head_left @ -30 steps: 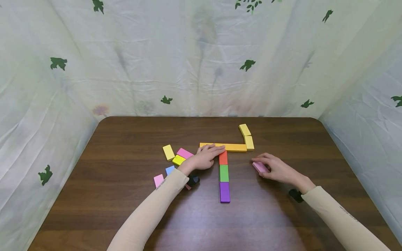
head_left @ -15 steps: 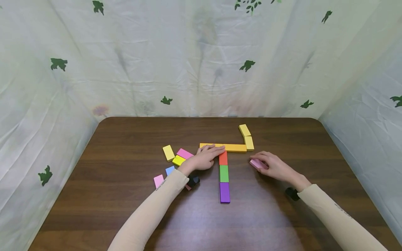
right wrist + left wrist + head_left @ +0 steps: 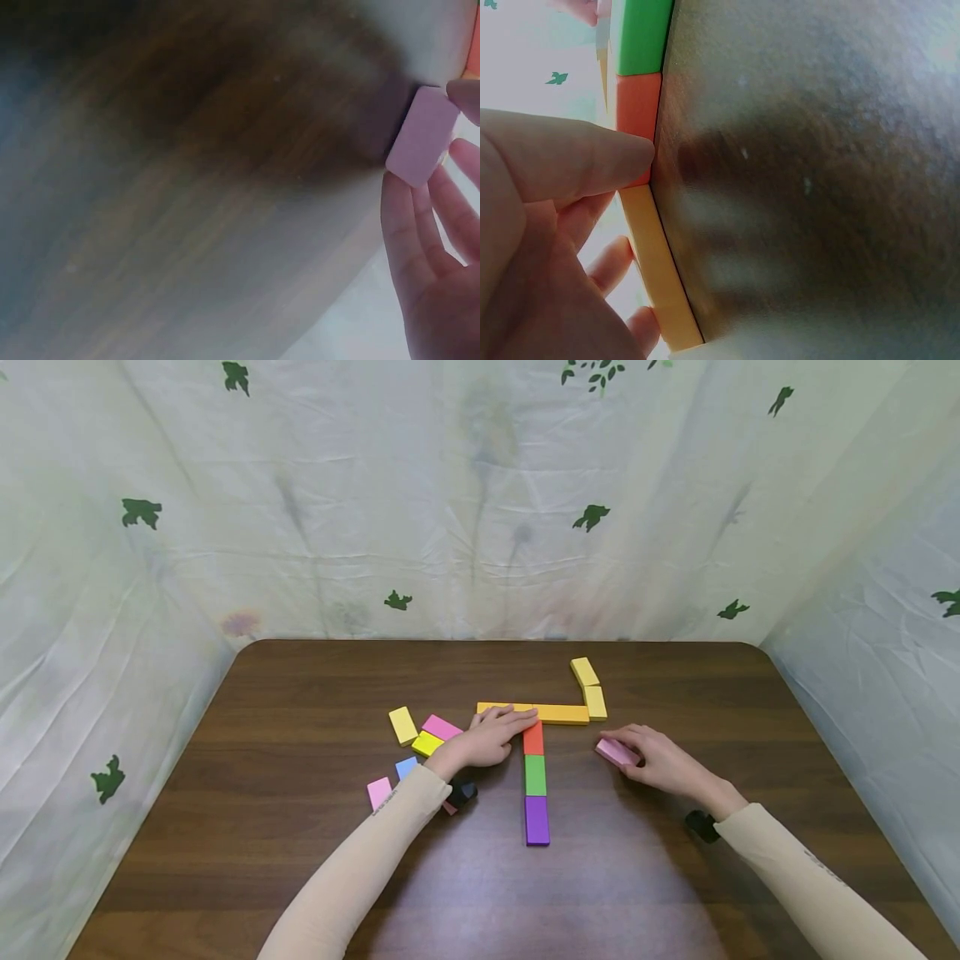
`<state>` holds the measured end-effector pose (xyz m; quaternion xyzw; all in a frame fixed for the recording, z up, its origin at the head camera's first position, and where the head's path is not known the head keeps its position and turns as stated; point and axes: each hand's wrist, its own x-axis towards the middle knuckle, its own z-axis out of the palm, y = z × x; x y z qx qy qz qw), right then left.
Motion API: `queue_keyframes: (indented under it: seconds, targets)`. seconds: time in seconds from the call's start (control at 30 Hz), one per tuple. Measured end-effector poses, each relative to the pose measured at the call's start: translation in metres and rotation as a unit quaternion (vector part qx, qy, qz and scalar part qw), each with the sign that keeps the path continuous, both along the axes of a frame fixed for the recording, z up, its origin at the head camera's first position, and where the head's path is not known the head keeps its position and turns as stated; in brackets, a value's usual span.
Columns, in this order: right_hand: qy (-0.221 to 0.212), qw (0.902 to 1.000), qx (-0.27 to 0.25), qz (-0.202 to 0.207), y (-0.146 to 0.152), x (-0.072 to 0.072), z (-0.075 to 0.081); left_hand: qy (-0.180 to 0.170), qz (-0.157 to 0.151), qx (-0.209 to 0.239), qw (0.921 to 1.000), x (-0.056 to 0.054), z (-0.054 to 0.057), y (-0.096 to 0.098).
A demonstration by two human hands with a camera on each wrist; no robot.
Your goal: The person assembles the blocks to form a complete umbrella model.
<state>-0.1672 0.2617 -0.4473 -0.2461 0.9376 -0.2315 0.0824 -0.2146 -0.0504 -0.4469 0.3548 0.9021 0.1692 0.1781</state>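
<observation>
My left hand reaches over the left part of an orange bar of blocks, fingertips resting at its top. In the left wrist view its thumb lies against the side of the red block. From that bar a line of red, green and purple blocks runs toward me. To the right, my right hand holds a pink block between thumb and fingers, low over the table. The right wrist view shows the fingertips along this block's edges. Two pale yellow blocks extend away from the bar's right end.
Loose blocks lie left of the bar: a pale yellow one, a darker pink one, a bright yellow one, a blue one and a light pink one. My left sleeve partly covers some.
My right hand, with the pink block, has shifted slightly left and away from me, then stayed almost still. The left hand and the laid-out blocks have not moved.
</observation>
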Motion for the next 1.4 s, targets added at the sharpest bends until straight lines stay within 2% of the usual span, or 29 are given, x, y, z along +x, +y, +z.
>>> queue_keyframes:
  seconds: [0.33,0.87,1.2,1.4]
  targets:
    - [0.032,0.9992,-0.025,0.004,-0.005,-0.015,0.004,-0.007,0.003,0.001,1.0000,0.001,0.002,0.000]
    - [0.055,0.9971,-0.051,-0.011,-0.017,-0.056,0.011,-0.001,0.005,-0.002,1.0000,0.001,0.000,0.000]
    - [0.048,0.9950,-0.081,-0.032,-0.026,-0.080,0.012,-0.002,0.004,0.000,1.0000,0.000,0.000,-0.001]
    - [0.039,0.9951,-0.076,-0.050,-0.030,-0.093,0.011,-0.004,0.004,0.005,1.0000,0.001,0.000,-0.001]
